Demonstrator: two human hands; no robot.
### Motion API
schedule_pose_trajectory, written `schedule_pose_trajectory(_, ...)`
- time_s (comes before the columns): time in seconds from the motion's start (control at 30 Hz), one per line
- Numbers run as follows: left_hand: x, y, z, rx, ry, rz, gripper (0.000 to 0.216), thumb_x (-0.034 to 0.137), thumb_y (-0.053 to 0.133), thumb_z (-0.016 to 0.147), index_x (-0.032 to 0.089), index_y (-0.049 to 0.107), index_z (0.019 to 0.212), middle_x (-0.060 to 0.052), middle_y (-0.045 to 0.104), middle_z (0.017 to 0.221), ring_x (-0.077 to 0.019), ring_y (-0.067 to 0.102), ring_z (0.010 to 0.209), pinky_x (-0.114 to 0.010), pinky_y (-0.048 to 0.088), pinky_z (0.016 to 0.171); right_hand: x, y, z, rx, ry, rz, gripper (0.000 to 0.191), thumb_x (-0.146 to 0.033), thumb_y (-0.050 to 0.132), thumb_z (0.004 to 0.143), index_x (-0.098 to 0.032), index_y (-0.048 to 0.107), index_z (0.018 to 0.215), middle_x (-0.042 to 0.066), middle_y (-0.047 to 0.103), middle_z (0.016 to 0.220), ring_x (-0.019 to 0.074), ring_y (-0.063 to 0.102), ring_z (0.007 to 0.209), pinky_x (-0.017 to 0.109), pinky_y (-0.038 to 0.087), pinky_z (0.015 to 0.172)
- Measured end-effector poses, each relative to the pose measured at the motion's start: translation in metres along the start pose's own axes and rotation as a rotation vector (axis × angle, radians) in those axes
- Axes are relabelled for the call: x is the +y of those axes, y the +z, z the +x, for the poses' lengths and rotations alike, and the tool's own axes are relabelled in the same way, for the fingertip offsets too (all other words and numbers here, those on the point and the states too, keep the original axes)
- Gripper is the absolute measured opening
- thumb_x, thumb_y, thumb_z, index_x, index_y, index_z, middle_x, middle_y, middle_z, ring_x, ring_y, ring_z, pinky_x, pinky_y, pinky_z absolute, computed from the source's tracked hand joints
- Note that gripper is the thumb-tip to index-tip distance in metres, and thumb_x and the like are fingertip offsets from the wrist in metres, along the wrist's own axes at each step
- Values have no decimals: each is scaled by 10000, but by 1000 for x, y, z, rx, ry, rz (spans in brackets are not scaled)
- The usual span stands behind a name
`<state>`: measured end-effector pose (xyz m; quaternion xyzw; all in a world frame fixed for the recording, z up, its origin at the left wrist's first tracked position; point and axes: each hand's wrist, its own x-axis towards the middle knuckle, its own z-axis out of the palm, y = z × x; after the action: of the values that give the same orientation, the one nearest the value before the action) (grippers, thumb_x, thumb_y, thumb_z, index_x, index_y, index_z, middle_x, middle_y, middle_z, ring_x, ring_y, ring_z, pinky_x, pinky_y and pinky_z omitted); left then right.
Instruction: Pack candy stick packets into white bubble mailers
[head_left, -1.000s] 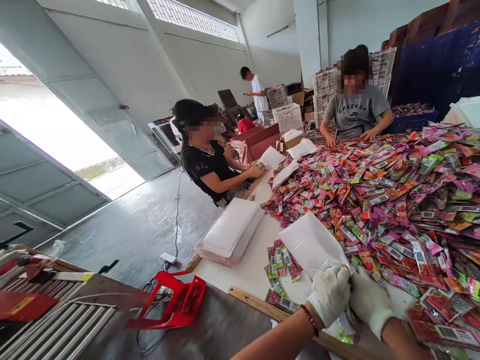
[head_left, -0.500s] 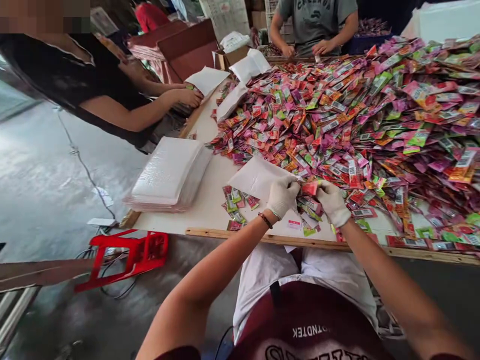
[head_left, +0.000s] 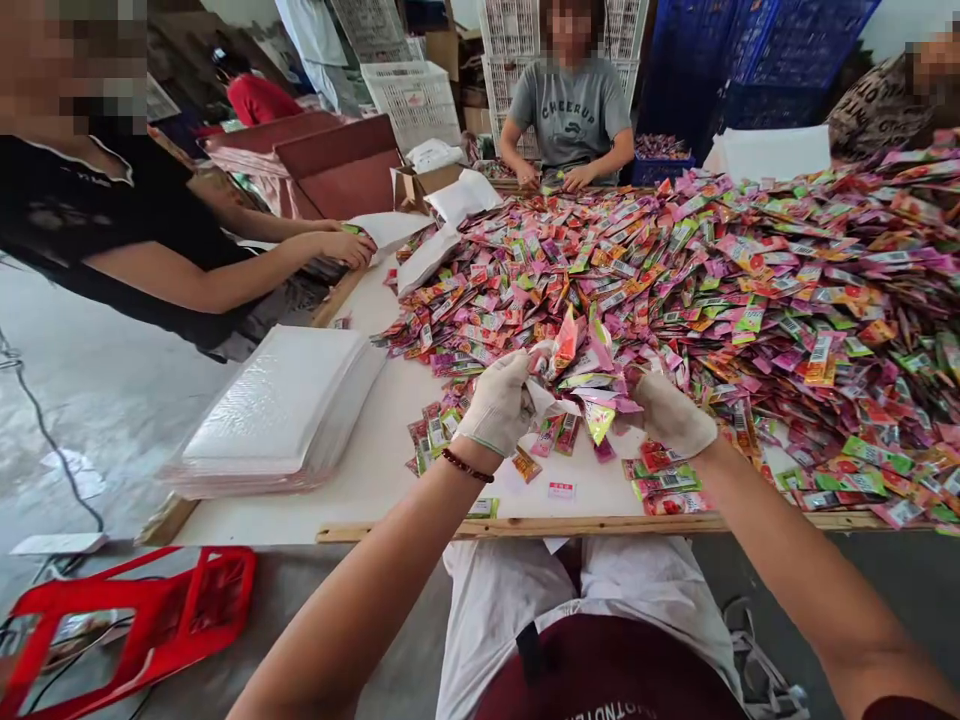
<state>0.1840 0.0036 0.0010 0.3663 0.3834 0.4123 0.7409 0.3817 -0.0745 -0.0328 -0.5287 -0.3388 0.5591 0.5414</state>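
Observation:
Both my hands wear white gloves and are raised a little above the white table (head_left: 375, 470). My left hand (head_left: 499, 402) is closed round a white bag together with one side of a bunch of colourful snack packets (head_left: 581, 375). My right hand (head_left: 670, 412) grips the other side of the same bunch, fingers curled in. A few packets dangle under the bunch. Loose packets (head_left: 431, 432) lie on the table just left of my left hand, and others lie under my right wrist. A huge heap of packets (head_left: 750, 280) covers the table beyond my hands.
A stack of white bubble mailers (head_left: 281, 405) lies at the table's left. A person in black (head_left: 112, 240) works at the left edge, a person in a grey shirt (head_left: 570, 110) at the far end. A red plastic stool (head_left: 142, 625) lies on the floor; crates stand behind.
My hands have lifted from the table with a bigger bunch of packets between them. The flat white bag that lay by my left hand is now gathered into it. My view has tilted up.

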Motion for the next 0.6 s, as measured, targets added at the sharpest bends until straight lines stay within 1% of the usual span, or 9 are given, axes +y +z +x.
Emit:
schedule_pose_trajectory(0.07, -2, 3, -2, -17, 31, 63, 381, 394, 779, 642, 211, 445, 631, 102, 402, 386, -76, 419, 296, -183, 278, 320, -3, 13, 4, -46, -20, -74, 393, -573, 730, 692, -201, 602, 695, -15, 573, 533, 116, 512, 439, 231, 428, 391)
schedule_pose_trajectory(0.17, 3, 2, -2, -61, 84, 233, 344, 371, 729, 696, 206, 440, 611, 93, 399, 393, -57, 396, 297, -177, 241, 323, -22, 20, 11, -12, -79, -259, 464, -613, 754, 676, -189, 574, 625, -46, 492, 441, 73, 396, 356, 202, 306, 329)
schedule_pose_trajectory(0.23, 15, -2, -1, -86, 134, 413, 301, 326, 698, 724, 195, 458, 599, 84, 411, 408, -43, 381, 308, -172, 250, 332, -42, 18, 12, -2, -111, -379, 483, -610, 776, 663, -175, 573, 607, -60, 465, 416, 51, 362, 341, 187, 258, 325)
schedule_pose_trajectory(0.3, 31, -3, 1, -71, 196, 583, 266, 272, 678, 732, 192, 466, 593, 71, 434, 417, -49, 402, 323, -173, 286, 341, -65, 16, 11, -7, -119, -508, 502, -596, 794, 652, -168, 551, 552, -65, 433, 372, 39, 337, 316, 181, 220, 314)
schedule_pose_trajectory(0.37, 46, -2, 2, -45, 244, 698, 230, 222, 653, 738, 193, 470, 603, 55, 472, 431, -68, 445, 344, -181, 330, 354, -85, 17, 10, -26, -116, -604, 525, -595, 782, 674, -170, 527, 503, -57, 420, 334, 38, 331, 289, 180, 206, 298)
schedule_pose_trajectory(0.43, 59, 2, 2, -48, 253, 790, 202, 190, 619, 756, 193, 479, 611, 39, 509, 450, -84, 474, 353, -189, 353, 360, -99, 19, 8, -70, -102, -629, 512, -591, 751, 718, -164, 556, 513, -33, 472, 348, 48, 363, 284, 180, 232, 290)
schedule_pose_trajectory(0.5, 66, 6, 3, -73, 227, 890, 200, 156, 593, 763, 190, 488, 596, 32, 516, 450, -95, 488, 351, -193, 348, 357, -107, 21, 9, -97, -71, -633, 482, -551, 743, 740, -161, 571, 516, -11, 509, 366, 58, 390, 287, 183, 254, 287)
schedule_pose_trajectory(0.57, 70, 7, 5, -86, 212, 956, 222, 124, 597, 746, 186, 488, 563, 34, 497, 430, -94, 480, 346, -190, 329, 358, -111, 20, 13, -101, -41, -661, 458, -465, 750, 740, -171, 531, 465, -6, 491, 344, 63, 382, 278, 187, 245, 280)
schedule_pose_trajectory(0.6, 70, 7, 7, -84, 222, 947, 232, 110, 611, 728, 183, 488, 545, 37, 487, 420, -90, 469, 346, -189, 322, 362, -111, 19, 15, -104, -42, -665, 449, -420, 739, 744, -179, 507, 445, -9, 473, 329, 63, 372, 274, 187, 243, 281)
